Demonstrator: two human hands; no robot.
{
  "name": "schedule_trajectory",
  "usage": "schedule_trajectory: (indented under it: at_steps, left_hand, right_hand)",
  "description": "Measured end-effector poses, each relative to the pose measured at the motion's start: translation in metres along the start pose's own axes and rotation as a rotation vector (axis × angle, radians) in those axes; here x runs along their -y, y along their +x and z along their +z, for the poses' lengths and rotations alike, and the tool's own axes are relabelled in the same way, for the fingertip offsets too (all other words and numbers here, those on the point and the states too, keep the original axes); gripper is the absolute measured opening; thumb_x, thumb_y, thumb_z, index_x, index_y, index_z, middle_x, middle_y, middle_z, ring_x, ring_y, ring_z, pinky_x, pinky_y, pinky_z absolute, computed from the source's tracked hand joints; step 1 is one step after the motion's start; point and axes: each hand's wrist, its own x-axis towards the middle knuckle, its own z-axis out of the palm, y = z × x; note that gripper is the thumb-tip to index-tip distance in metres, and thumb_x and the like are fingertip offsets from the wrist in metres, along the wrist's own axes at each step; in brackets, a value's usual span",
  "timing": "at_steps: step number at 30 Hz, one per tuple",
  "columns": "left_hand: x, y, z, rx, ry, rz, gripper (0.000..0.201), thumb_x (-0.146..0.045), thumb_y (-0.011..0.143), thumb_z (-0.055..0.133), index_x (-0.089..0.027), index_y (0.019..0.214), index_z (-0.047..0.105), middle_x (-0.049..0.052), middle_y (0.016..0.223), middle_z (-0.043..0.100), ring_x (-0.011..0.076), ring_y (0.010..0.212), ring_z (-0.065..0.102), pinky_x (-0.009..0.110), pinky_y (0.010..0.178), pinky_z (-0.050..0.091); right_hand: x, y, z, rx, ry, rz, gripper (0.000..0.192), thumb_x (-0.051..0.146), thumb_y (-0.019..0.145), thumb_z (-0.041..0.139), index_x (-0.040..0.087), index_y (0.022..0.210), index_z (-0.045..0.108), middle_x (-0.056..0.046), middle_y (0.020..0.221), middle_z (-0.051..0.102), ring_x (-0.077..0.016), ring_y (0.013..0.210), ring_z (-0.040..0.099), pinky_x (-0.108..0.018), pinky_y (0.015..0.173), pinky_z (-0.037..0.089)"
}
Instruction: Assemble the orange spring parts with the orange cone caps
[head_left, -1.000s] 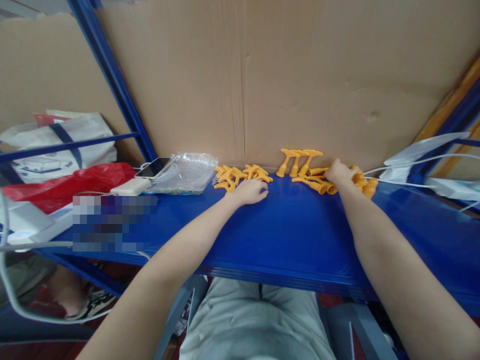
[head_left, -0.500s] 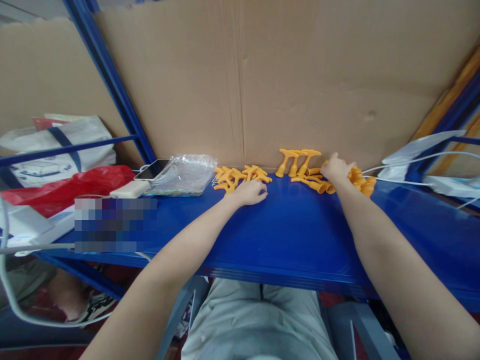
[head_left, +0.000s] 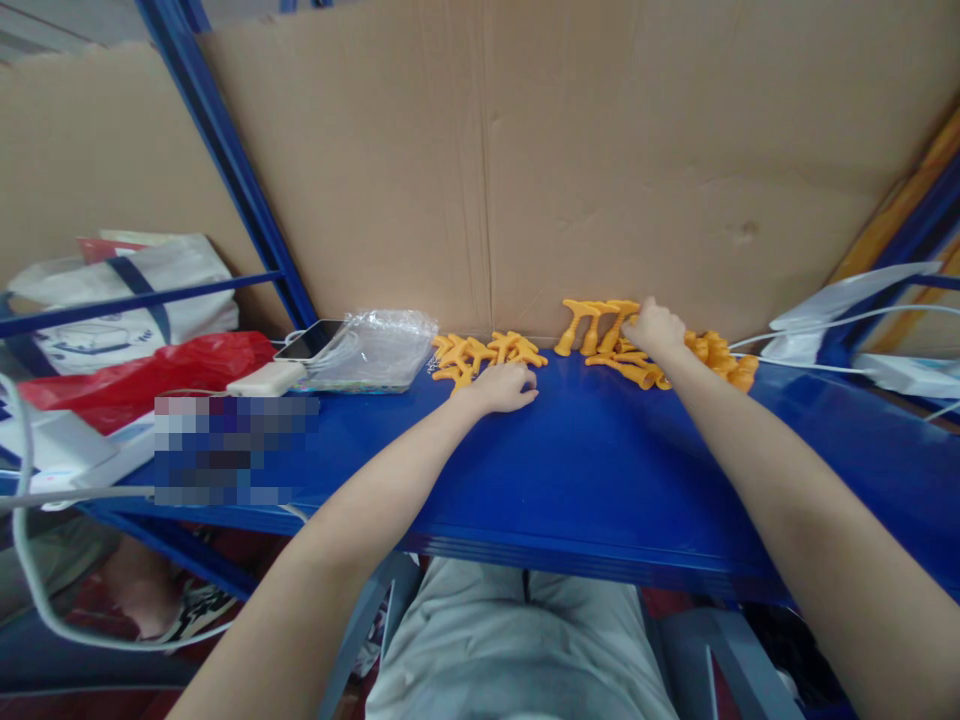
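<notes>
Lap: my pale grey trousers (head_left: pixel 517 650) fill the bottom centre of the frame, soft cloth under the shelf edge.
Shelf: the glossy blue metal shelf board (head_left: pixel 585 470) runs across the middle of the frame, smooth and reflective.
Left hand: my left hand (head_left: pixel 504 388) lies palm down at frame centre, fingers curled loosely on the board, clasping nothing, fingertips touching the left heap of small orange plastic T-shaped pieces (head_left: pixel 480 355).
Right hand: my right hand (head_left: pixel 654 328) sits right of centre, knuckles up and fingers bent down over the right heap of orange plastic T-shaped pegs (head_left: pixel 637 365); whether it pinches one I cannot tell.
Standing pegs: three orange pegs standing upright (head_left: pixel 596 322), flared at the foot with a crossbar on top, are just left of my right hand, against the wall.
Left clutter: a crinkly clear plastic bag (head_left: pixel 375 348), a dark flat phone (head_left: pixel 307 340), a white slab-shaped power bank (head_left: pixel 266 378) and a shiny red plastic bag (head_left: pixel 150 365) lie mid-left.
Right clutter: thin white cables (head_left: pixel 825 325) trail mid-right.
Back wall: matt brown corrugated cardboard sheet (head_left: pixel 600 150) spans the upper frame.
</notes>
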Motion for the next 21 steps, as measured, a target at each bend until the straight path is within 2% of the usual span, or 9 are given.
schedule_trajectory:
  at_steps: [6,9,12,16,21]
  left_hand:
    - [0.001,0.001,0.000,0.016,0.004,-0.010,0.033,-0.032,0.098,0.052,-0.022,0.118,0.076,0.008,0.121,0.075,0.0250,0.110,0.071,0.032,0.091,0.055]
    - [0.000,0.000,-0.001,0.015,0.033,-0.058,0.033,-0.034,0.098,0.052,-0.022,0.116,0.077,0.008,0.122,0.075,0.0267,0.114,0.070,0.033,0.090,0.056]
    - [-0.003,-0.002,-0.004,0.016,0.066,-0.126,0.032,-0.035,0.098,0.052,-0.022,0.113,0.077,0.010,0.122,0.076,0.0292,0.117,0.070,0.036,0.093,0.056]
    - [-0.006,-0.004,-0.008,0.035,0.082,-0.194,0.032,-0.035,0.099,0.052,-0.020,0.114,0.076,0.012,0.121,0.077,0.0310,0.117,0.071,0.040,0.096,0.055]
    - [-0.001,-0.003,-0.007,0.037,0.046,-0.260,0.035,-0.024,0.099,0.047,-0.017,0.116,0.076,0.015,0.129,0.074,0.0316,0.121,0.069,0.041,0.099,0.055]
  right_hand:
    - [0.020,-0.033,-0.015,0.179,-0.157,-0.210,0.042,0.025,0.091,0.059,0.011,0.131,0.067,-0.022,0.130,0.071,-0.0351,0.123,0.068,-0.041,0.097,0.054]
    - [0.026,-0.055,-0.022,0.255,-0.177,-0.306,0.040,0.028,0.089,0.066,0.015,0.126,0.072,-0.019,0.129,0.073,-0.0343,0.121,0.069,-0.040,0.095,0.054]
    - [0.025,-0.076,-0.026,0.316,-0.180,-0.391,0.032,0.027,0.091,0.064,0.017,0.119,0.075,-0.016,0.123,0.075,-0.0322,0.117,0.071,-0.037,0.092,0.054]
    - [0.017,-0.095,-0.023,0.293,-0.219,-0.420,0.029,0.036,0.096,0.060,0.018,0.111,0.076,-0.015,0.114,0.078,-0.0309,0.111,0.073,-0.035,0.085,0.055]
    - [0.007,-0.097,-0.012,0.270,-0.244,-0.427,0.024,0.042,0.096,0.062,0.021,0.102,0.075,-0.010,0.099,0.080,-0.0290,0.103,0.074,-0.032,0.076,0.053]
